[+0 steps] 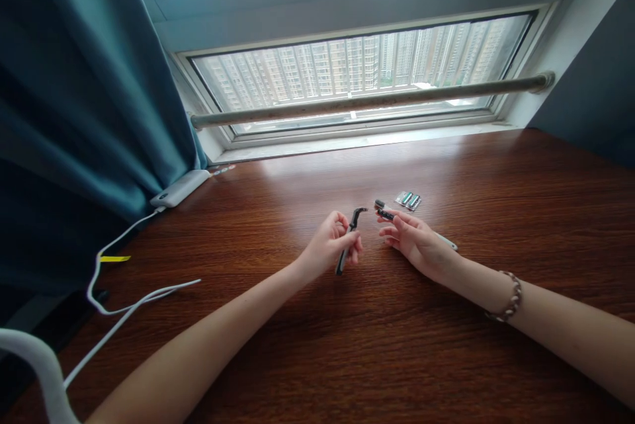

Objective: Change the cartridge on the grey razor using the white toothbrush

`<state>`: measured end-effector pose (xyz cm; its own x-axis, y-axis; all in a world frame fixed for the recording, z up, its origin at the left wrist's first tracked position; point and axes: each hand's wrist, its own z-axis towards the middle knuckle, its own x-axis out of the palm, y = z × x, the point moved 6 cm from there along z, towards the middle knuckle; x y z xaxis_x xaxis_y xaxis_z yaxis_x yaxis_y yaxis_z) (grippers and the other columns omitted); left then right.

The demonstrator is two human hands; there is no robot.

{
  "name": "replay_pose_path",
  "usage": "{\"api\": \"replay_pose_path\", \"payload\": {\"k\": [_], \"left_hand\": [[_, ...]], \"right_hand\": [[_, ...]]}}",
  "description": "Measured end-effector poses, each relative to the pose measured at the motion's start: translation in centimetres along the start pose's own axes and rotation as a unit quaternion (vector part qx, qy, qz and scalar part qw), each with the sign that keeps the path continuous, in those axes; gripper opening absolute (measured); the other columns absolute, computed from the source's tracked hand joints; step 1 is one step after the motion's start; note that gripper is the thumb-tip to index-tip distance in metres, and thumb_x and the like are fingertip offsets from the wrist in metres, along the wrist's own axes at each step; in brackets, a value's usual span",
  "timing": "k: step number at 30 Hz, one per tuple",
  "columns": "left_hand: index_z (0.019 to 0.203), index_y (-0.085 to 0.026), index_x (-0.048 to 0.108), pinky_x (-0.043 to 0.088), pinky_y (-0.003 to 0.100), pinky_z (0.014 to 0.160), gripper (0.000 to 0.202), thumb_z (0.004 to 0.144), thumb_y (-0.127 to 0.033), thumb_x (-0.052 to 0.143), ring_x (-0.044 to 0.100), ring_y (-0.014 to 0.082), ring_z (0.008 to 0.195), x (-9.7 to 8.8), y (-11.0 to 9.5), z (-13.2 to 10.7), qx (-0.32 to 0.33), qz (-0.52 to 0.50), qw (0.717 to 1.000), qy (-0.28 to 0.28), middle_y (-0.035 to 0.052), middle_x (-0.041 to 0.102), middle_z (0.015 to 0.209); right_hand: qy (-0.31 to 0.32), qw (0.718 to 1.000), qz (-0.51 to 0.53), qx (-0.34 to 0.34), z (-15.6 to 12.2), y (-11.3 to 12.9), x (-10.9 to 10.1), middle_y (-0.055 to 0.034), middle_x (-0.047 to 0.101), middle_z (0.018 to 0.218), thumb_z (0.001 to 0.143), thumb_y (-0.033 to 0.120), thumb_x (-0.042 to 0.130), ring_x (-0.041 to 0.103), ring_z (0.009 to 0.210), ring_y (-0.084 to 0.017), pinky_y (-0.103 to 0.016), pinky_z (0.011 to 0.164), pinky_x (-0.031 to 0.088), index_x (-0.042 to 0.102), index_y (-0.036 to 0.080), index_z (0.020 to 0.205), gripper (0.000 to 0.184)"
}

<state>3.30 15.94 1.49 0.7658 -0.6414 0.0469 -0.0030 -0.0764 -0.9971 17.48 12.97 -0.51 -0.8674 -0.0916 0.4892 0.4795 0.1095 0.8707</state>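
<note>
My left hand [333, 239] grips a slim grey-and-black tool [343, 255] with a hooked black tip, its handle pointing down toward me. Across a small gap, my right hand [414, 244] pinches a small black part [385, 214] between thumb and fingers. A short dark cylindrical end [380, 204] shows at that part's far side; what kind of part it is stays unclear. The hooked tip and the black part are close but apart. Just beyond my right hand lies a clear pack of small batteries [411, 200]. A pale, thin object [447, 241] pokes out behind my right wrist, mostly hidden.
The brown wooden tabletop [278, 192] runs back to a window with a metal rail [347, 105] across it. At left, a white power bank [181, 188] with a white cable [114, 231] rests by a blue curtain [99, 80]. A yellow strip [115, 258] lies near the cable.
</note>
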Motion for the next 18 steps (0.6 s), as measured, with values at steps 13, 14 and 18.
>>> {"api": "replay_pose_path", "payload": {"k": [13,14,18], "left_hand": [[0.080,-0.013,0.049,0.031,0.018,0.053,0.023,0.084,-0.036,0.045,0.043,0.0071,0.058,4.6,-0.4,-2.7,-0.034,-0.164,0.985,0.030,0.0012,0.047,0.063],[0.080,-0.014,0.049,0.032,0.018,0.053,0.022,0.083,-0.035,0.046,0.043,0.0074,0.058,4.6,-0.4,-2.7,-0.037,-0.167,0.985,0.034,0.0013,0.047,0.063],[0.083,-0.016,0.048,0.033,0.019,0.051,0.020,0.082,-0.035,0.047,0.042,0.0077,0.054,4.9,-0.3,-2.7,-0.049,-0.190,0.979,0.053,0.0000,0.045,0.062]], "right_hand": [[0.142,0.987,0.067,0.024,-0.6,-0.5,1.6,-0.0040,0.057,0.099,0.075,0.037,0.063,0.054,0.085,-0.014,-0.030,0.079,0.041,0.054,0.025,0.109,0.038],[0.143,0.987,0.065,0.026,-0.7,-0.5,1.6,-0.0041,0.057,0.099,0.074,0.037,0.064,0.054,0.086,-0.015,-0.031,0.081,0.041,0.055,0.025,0.109,0.038],[0.153,0.986,0.064,0.033,-0.8,-0.5,1.8,-0.0040,0.056,0.105,0.073,0.038,0.064,0.052,0.094,-0.016,-0.033,0.085,0.039,0.056,0.027,0.108,0.037]]}}
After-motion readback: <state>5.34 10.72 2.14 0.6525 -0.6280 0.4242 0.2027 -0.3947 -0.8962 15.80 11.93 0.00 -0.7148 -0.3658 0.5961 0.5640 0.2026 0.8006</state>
